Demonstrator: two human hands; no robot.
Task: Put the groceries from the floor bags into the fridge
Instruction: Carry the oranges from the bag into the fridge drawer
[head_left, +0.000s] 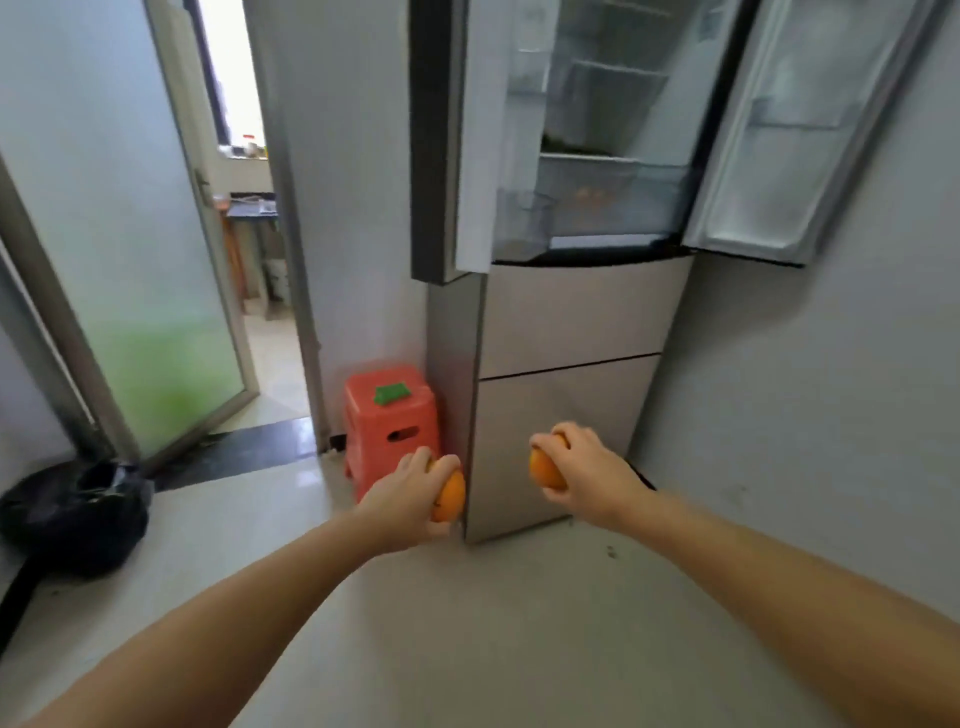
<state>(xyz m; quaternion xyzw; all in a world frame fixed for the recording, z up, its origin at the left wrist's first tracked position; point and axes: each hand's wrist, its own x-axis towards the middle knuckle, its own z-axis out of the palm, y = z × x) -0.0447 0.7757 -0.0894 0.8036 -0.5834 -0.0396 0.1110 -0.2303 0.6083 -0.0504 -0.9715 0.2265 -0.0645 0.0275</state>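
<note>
My left hand grips an orange, held low in front of the fridge's left corner. My right hand grips a second orange in front of the lower drawers. The silver fridge stands ahead with both upper doors swung open; the left door and right door flank the lit compartment. Inside, glass shelves and a clear crisper drawer show, with something orange in the drawer. Both lower drawers are shut.
A red plastic stool stands against the fridge's left side. A black bag lies on the floor at the far left. A frosted glass door stands open onto another room. A grey wall runs along the right.
</note>
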